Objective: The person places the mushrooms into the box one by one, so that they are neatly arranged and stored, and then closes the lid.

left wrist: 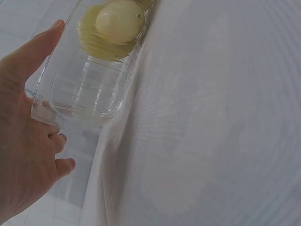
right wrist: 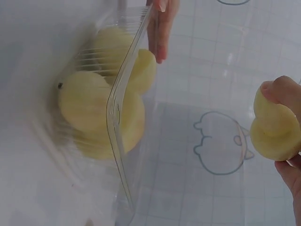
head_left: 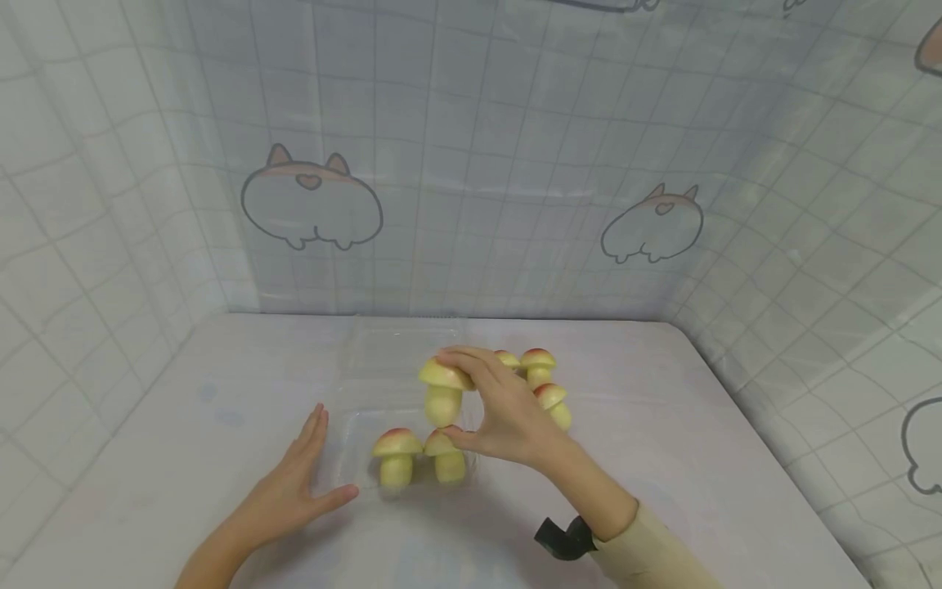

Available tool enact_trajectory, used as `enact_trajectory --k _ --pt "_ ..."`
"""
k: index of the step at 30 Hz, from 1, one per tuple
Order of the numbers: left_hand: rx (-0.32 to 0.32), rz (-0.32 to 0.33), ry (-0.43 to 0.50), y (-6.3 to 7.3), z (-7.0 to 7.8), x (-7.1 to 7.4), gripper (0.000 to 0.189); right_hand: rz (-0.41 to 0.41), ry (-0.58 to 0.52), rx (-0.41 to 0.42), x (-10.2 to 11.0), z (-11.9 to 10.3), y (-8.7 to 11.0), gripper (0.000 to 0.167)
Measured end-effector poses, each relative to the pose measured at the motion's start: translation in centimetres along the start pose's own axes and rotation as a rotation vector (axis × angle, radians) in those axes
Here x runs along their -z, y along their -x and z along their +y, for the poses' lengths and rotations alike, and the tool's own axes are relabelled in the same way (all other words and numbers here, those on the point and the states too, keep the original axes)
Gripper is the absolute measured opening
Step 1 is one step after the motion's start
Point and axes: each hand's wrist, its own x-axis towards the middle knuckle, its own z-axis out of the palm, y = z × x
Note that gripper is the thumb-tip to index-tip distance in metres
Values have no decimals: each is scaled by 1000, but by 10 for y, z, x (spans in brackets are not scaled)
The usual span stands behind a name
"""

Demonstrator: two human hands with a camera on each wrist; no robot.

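Observation:
My right hand (head_left: 511,417) pinches a yellow toy mushroom (head_left: 443,402) with a red-tinted cap, thumb under its stem and fingers on the cap. It is held upright above a clear plastic box (head_left: 352,433). Inside the box, side by side at the near end, stand two similar mushrooms (head_left: 397,460); in the right wrist view the pale mushrooms (right wrist: 84,101) show through the ribbed wall. My left hand (head_left: 283,495) is at the box's left side with fingers extended and thumb spread. In the left wrist view its thumb lies right at the box rim (left wrist: 47,66).
Several more mushrooms (head_left: 539,366) stand on the white tabletop (head_left: 648,458) right of the box, partly behind my right hand. The box's clear lid (head_left: 401,337) lies folded back at the far side. Grid-patterned sheets (head_left: 486,245) with cartoon animals surround the table.

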Motion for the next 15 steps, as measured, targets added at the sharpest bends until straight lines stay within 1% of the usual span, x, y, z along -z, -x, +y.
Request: enact_trajectory --k 5,8,15 --pt "24 -6 0 2 0 3 112 -7 9 -1 -7 -4 -6 87" --pt "35 -6 8 2 0 3 112 -8 -6 13 -10 -5 -10 87" --pt "33 3 -29 1 0 3 113 4 -41 49 -17 -8 -15 87"
